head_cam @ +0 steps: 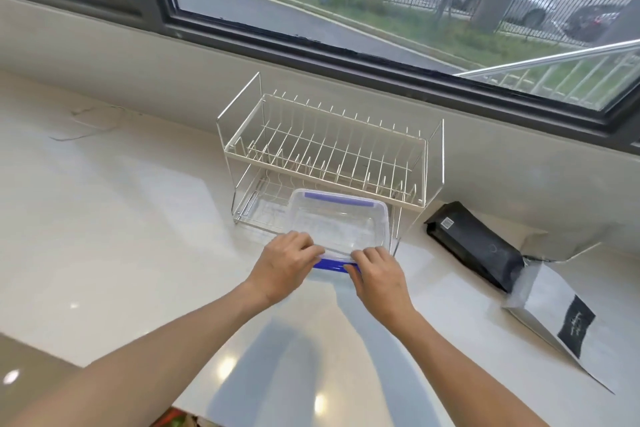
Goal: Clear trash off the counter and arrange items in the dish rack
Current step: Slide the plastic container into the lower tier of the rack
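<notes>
A two-tier white wire dish rack (pixel 325 146) stands on the pale counter under the window. A clear plastic food container with blue clips (pixel 341 222) lies partly inside the rack's lower tier, its near edge sticking out toward me. My left hand (pixel 282 265) grips the container's near left corner, and my right hand (pixel 377 274) grips its near right corner over the blue clip. The rack's upper tier holds nothing.
A black pouch (pixel 474 246) lies on the counter right of the rack. A silver foil bag with a black label (pixel 557 319) lies beside it near the right edge. A thin wire or string (pixel 90 123) rests at the far left. The counter's front edge runs along the bottom left.
</notes>
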